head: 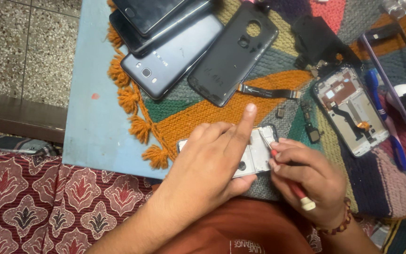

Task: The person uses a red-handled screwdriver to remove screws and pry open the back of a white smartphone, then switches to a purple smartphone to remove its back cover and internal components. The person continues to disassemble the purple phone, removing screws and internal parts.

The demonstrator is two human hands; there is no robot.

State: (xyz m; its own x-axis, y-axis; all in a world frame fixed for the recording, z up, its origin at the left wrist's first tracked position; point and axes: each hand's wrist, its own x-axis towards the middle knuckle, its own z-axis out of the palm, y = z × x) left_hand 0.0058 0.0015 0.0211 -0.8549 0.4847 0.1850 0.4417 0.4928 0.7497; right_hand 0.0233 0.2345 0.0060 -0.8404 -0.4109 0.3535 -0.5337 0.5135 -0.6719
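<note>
Left hand [207, 160] clamps the opened phone [254, 153] flat on the knitted mat [198, 115] at the near edge of the table [90, 94], forefinger lifted clear, steadying it so the right hand [306, 181], gripping a red-handled screwdriver [290, 181], sets its tip into the frame.

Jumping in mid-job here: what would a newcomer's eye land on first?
The two hands at bottom centre: the left hand steadies an opened phone frame while the right hand works a red-handled screwdriver into it. Next, the stack of dark phones at top left and a second stripped frame at right, all on a colourful knitted mat.
</note>
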